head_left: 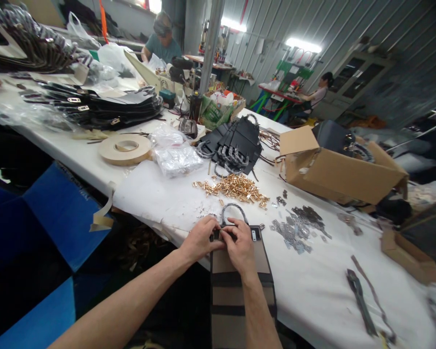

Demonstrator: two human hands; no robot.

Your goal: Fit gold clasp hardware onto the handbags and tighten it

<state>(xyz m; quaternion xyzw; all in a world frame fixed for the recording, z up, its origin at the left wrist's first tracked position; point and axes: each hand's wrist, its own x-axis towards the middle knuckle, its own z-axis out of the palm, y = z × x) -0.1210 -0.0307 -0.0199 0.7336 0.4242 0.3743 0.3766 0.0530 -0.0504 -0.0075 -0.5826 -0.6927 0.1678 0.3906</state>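
A flat bag panel (pixel 223 293), brown-grey with dark bands, lies at the table's front edge and hangs over it. Its wrapped loop handle (pixel 234 207) stands up at the top, and a small silver plate (pixel 254 235) shows near its upper right corner. My left hand (pixel 202 237) pinches at the panel's top edge from the left. From the right, my right hand (pixel 240 245) closes on the same spot, fingertips nearly touching the left ones. Whatever small piece sits between the fingertips is too small to name.
Gold metal fittings (pixel 241 188) are heaped behind my hands, with grey metal plates (pixel 296 228) to their right. Farther back are black bag pieces (pixel 236 143), a tape roll (pixel 121 149) and a cardboard box (pixel 334 172). Pliers (pixel 361 300) lie right. Two people sit beyond.
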